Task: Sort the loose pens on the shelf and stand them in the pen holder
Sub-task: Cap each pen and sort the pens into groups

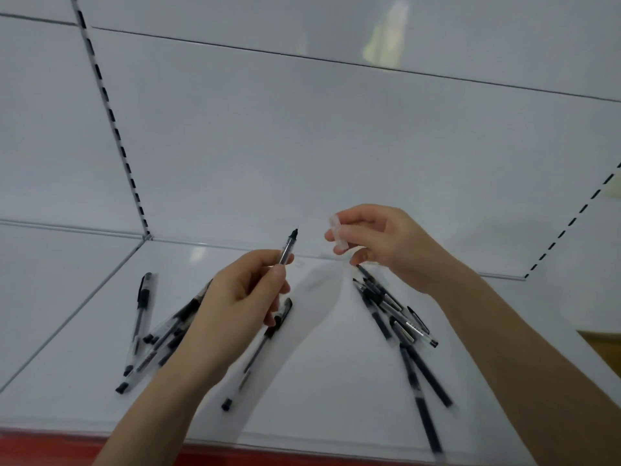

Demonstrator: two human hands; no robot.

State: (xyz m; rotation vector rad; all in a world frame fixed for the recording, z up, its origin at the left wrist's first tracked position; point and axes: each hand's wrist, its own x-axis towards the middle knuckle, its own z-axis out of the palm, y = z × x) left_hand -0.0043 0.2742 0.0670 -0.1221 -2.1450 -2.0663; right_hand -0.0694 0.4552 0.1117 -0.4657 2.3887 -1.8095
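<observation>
Head view, slim clear pen (286, 252), translucent cap (336, 233)

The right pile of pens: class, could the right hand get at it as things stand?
Probably yes: the right hand is just above the right pile, nothing between, but it pinches a clear cap.

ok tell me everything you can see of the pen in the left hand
The pen is a slim stick pen with a clear, plastic-looking barrel, a dark core and a black pointed tip. It is uncapped and tilted, tip up and slightly right, above the shelf. The left hand pinches its barrel; its lower end is hidden behind the fingers. A clear cap in the right hand is near the tip, not touching.
</observation>
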